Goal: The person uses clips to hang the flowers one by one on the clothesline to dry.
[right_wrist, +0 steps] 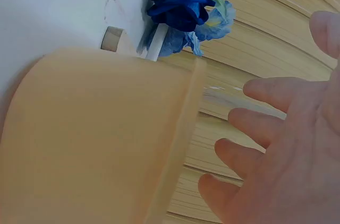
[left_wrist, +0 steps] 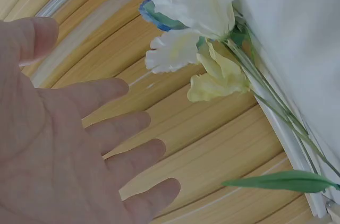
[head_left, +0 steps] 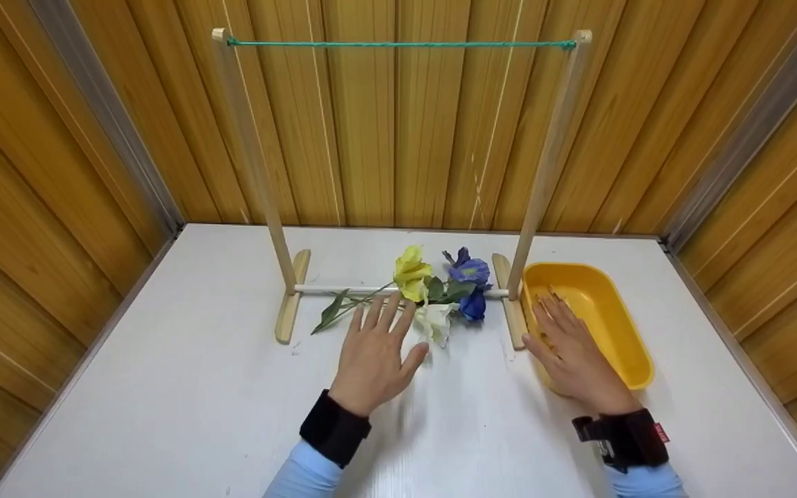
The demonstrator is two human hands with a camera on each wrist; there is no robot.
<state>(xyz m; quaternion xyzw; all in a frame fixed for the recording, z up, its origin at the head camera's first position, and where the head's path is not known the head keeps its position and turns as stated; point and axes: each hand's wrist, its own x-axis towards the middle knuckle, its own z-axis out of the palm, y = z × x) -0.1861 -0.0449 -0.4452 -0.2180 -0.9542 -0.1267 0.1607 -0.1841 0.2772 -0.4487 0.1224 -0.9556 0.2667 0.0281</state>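
Observation:
My left hand (head_left: 373,360) is held palm down over the table with its fingers spread, holding nothing. Just beyond its fingertips lies a bunch of artificial flowers: a yellow flower (head_left: 412,272), a white flower (head_left: 436,322), a purple-blue flower (head_left: 469,270) and a deep blue rose (head_left: 473,304). Their green stems (left_wrist: 281,110) run leftward. My right hand (head_left: 573,360), fingers straight, hovers over the near left side of a yellow plastic basin (head_left: 613,311). Small brownish pieces in the basin are mostly hidden behind those fingers. In the right wrist view the basin's outer wall (right_wrist: 95,139) stands beside the fingers.
A wooden frame stands behind the flowers, with a left post (head_left: 257,159), a right post (head_left: 551,159) and a green cord (head_left: 398,44) tied across the top. A white crossbar (head_left: 343,290) joins its feet low down. Wood-patterned walls (head_left: 357,138) enclose the white table (head_left: 163,387).

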